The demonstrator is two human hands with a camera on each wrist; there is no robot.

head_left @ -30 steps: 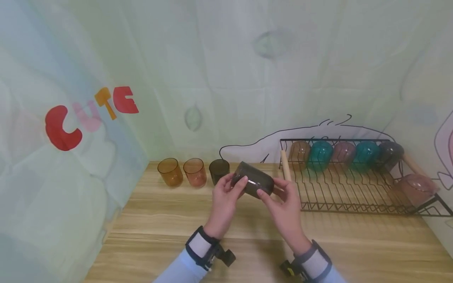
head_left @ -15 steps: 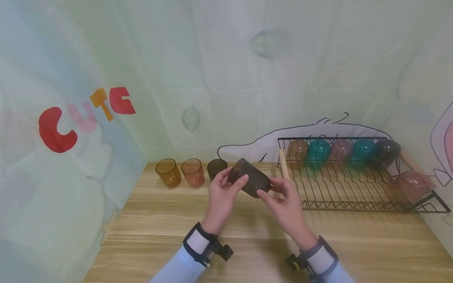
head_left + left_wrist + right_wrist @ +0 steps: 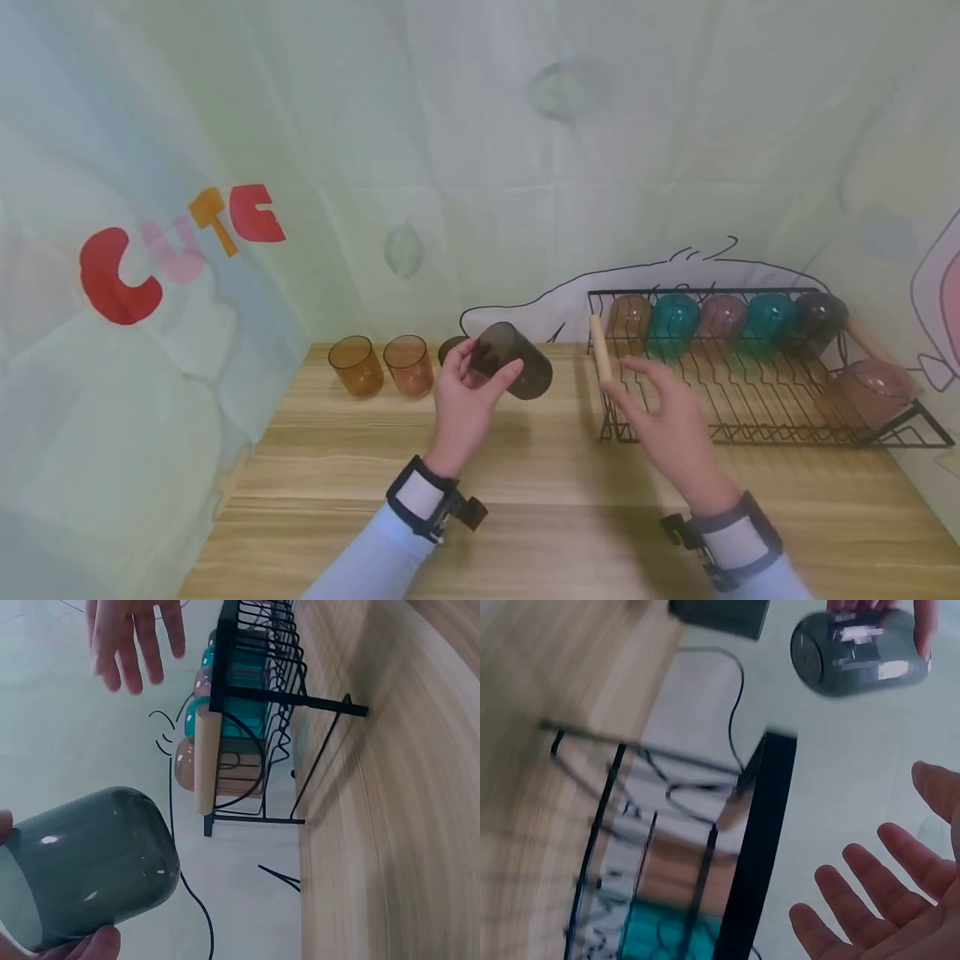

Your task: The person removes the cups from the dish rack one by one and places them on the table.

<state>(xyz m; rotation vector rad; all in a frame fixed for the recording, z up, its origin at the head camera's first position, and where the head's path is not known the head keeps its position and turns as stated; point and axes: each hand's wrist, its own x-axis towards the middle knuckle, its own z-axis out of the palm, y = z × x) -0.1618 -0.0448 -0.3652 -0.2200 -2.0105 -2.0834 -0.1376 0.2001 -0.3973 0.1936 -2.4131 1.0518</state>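
Grey cup between left fingers, right fingers apart

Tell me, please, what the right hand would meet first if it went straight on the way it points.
Most likely the wall cloth: the right hand lines up with the wooden handle in the head view, but the left wrist view shows it above the rack; depth is unclear.

The see-through cylindrical cup in the left hand is smoky-grey, the bench below wood-grained tan, the wire rack by the right hand black.
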